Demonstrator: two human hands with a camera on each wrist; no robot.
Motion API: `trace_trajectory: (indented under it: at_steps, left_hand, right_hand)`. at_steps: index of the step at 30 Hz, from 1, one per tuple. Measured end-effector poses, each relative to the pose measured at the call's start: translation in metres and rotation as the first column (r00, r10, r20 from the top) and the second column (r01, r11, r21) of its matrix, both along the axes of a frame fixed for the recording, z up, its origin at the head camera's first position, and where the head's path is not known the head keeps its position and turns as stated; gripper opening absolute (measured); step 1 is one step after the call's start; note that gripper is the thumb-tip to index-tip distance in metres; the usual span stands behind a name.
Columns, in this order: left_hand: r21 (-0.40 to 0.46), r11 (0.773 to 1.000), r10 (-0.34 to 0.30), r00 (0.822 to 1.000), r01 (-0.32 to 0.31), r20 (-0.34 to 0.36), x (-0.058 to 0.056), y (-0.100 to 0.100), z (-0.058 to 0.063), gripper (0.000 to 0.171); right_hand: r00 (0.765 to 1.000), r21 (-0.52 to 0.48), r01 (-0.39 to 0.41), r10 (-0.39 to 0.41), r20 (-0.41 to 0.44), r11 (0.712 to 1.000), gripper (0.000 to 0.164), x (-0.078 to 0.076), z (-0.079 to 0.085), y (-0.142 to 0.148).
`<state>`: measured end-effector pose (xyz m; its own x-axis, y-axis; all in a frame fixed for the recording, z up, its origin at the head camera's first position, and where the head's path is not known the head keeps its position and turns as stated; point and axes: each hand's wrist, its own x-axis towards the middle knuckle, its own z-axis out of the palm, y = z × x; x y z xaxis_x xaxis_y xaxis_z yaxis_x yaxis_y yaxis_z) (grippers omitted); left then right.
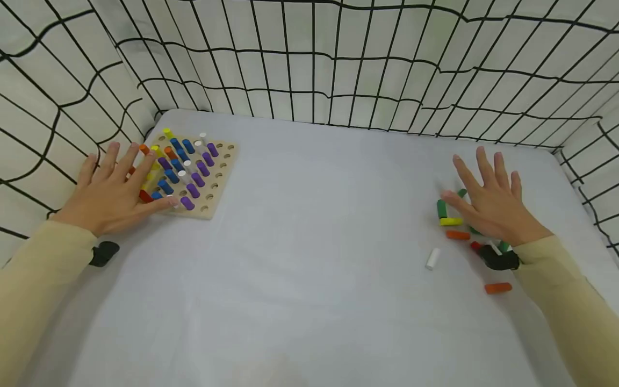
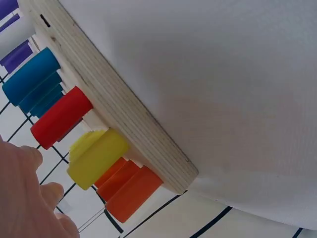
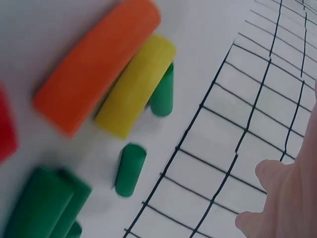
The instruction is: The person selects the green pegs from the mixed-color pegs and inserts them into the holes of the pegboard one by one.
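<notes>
At the left of the head view, my left hand (image 1: 113, 188) spreads its fingers over the near left part of a wooden pegboard (image 1: 220, 180). Colored pegs stand in its holes: purple pegs (image 1: 198, 179), blue pegs (image 1: 165, 187), white, yellow, orange and red ones. The left wrist view shows a red peg (image 2: 62, 117) and a yellow peg (image 2: 97, 158) near the fingers. On the right, my right hand (image 1: 495, 207) is spread above loose pegs, gripping none. Among these are a yellow peg (image 3: 136, 87), an orange peg (image 3: 99, 64) and green pegs (image 3: 131, 169); the hand hides some.
A white peg (image 1: 432, 258) and an orange peg (image 1: 498, 288) lie apart on the white tabletop (image 1: 309, 242). Black wire grid panels (image 1: 314, 70) stand along the back and both sides. Each wrist wears a dark device (image 1: 498, 259).
</notes>
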<state>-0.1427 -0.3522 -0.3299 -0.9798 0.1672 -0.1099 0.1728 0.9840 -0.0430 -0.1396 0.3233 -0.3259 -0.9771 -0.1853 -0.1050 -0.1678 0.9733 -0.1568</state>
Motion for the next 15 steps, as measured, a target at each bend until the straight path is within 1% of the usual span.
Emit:
trace_trajectory:
  at_steps: [5, 11, 15]
  left_hand:
    - [-0.001, 1.000, -0.008, 0.999, 0.008, 0.040, -0.006, 0.001, -0.005, 0.110]
    - [0.037, 0.999, -0.003, 0.994, -0.001, 0.107, -0.008, 0.001, -0.007, 0.109]
    - [0.050, 0.999, -0.010, 0.990, 0.003, 0.140, -0.009, 0.001, -0.008, 0.109]
  right_hand:
    - [0.999, -0.017, -0.041, 0.041, 0.021, 0.999, 0.085, -0.005, 0.001, -0.019]
    - [0.994, -0.041, -0.100, 0.102, 0.041, 0.994, 0.085, -0.013, 0.002, -0.048]
    - [0.989, -0.052, -0.141, 0.143, 0.030, 0.989, 0.085, -0.022, 0.002, -0.069]
